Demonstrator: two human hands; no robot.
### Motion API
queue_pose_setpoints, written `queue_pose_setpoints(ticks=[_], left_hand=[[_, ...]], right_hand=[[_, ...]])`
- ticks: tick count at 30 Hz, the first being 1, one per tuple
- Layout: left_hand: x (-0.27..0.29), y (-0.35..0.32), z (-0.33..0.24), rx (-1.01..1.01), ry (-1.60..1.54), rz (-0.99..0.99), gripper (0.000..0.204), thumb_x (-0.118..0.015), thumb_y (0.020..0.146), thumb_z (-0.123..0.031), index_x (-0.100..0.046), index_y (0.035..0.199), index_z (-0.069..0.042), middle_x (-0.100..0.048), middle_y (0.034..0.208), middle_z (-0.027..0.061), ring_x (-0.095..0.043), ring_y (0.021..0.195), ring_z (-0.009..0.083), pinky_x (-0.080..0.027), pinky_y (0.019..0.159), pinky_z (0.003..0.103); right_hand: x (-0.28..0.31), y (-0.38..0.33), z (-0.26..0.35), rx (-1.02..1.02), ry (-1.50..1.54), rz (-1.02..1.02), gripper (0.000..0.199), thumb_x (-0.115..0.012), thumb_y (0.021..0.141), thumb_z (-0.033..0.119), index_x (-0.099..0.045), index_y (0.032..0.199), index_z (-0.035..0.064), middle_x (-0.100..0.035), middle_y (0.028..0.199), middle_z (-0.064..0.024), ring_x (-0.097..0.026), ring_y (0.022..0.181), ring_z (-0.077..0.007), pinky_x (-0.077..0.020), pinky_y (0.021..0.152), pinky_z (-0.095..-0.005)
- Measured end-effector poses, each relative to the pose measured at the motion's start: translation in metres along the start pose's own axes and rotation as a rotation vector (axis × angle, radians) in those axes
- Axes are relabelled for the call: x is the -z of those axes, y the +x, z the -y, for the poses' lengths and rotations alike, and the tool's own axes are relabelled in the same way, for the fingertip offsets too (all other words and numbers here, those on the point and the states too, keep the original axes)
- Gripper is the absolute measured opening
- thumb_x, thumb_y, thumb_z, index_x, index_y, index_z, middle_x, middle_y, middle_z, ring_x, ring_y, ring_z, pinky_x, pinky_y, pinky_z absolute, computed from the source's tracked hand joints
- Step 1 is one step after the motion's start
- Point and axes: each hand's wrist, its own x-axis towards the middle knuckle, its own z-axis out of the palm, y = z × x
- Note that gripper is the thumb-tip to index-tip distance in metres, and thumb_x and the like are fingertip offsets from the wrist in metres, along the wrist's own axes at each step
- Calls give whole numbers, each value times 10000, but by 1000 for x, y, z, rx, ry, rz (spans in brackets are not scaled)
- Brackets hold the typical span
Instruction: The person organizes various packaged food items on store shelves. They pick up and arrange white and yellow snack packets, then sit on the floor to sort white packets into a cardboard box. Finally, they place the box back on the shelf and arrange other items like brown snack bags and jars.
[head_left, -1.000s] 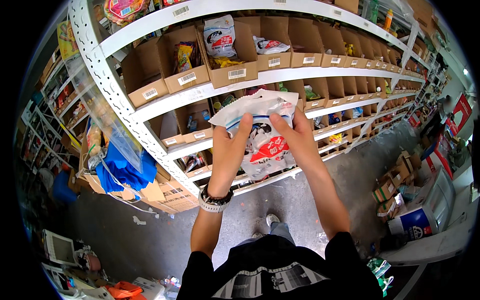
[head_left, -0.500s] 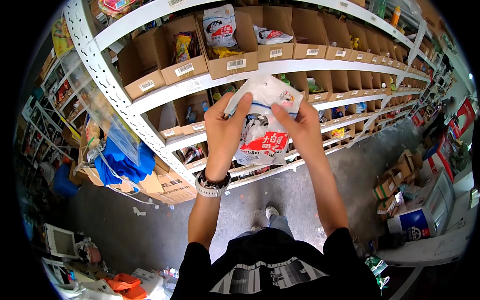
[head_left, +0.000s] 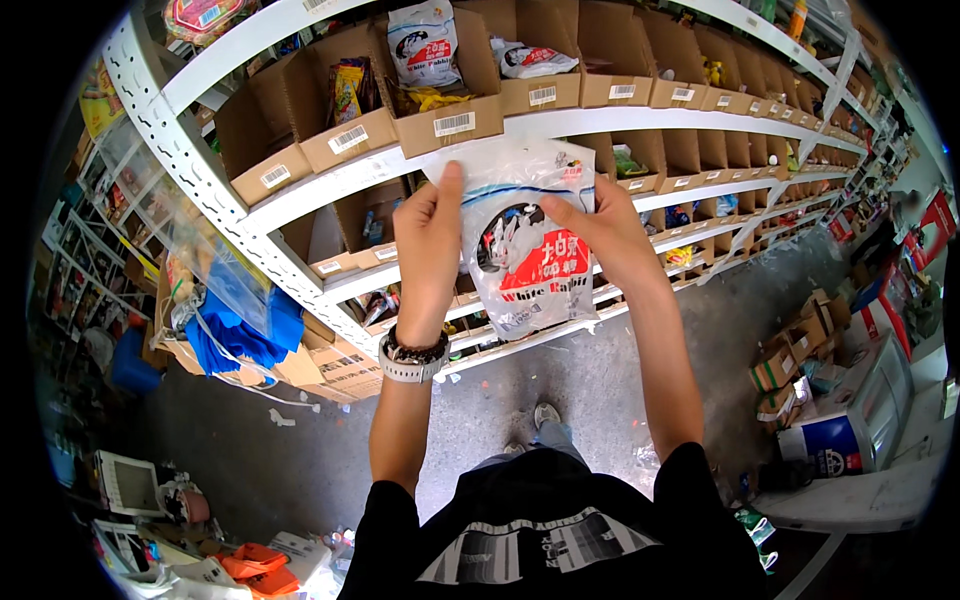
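Observation:
Between both hands, in front of the shelves, hangs a white translucent zip-top plastic bag (head_left: 525,275). A blue seal strip crosses its upper part, and a red printed block and a dark round patch mark its front. My left hand (head_left: 428,235) is closed on the bag's upper left edge, thumb pointing up. On the opposite edge my right hand (head_left: 605,228) grips it, thumb lying across the front just below the seal. A similar white and red bag (head_left: 423,45) stands in a cardboard bin (head_left: 452,127) above, and another bag (head_left: 535,60) lies in the neighbouring bin.
White metal shelving (head_left: 345,180) carries rows of cardboard bins curving away to the right. Blue cloth (head_left: 245,330) spills over a carton (head_left: 350,370) at lower left. Boxes (head_left: 790,370) are piled on the right, and a white appliance (head_left: 865,400) stands beside them.
The bag's top has been raised and flattened, so its front faces me more fully. My left hand has shifted slightly left, and the bag's two upper edges are spread wider.

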Motion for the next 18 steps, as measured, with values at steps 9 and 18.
queue_pose_setpoints(ticks=[9,18], left_hand=[[-15,37,13,243,-152,165,466,-553,1044,-393,-621,1255,16,-693,1121,98,-659,989,127,-527,865,280],[-47,13,54,302,60,400,372,-596,1021,-121,-515,1343,48,-734,1032,134,-712,942,162,-549,776,257]], right_hand=[[53,41,-37,74,121,-29,391,-781,889,108,-625,1229,-6,-713,1094,-74,-680,930,-123,-570,813,-294],[91,93,-10,207,281,-170,349,-740,928,116,-614,1227,-14,-709,1102,-90,-687,924,-122,-575,790,-286]])
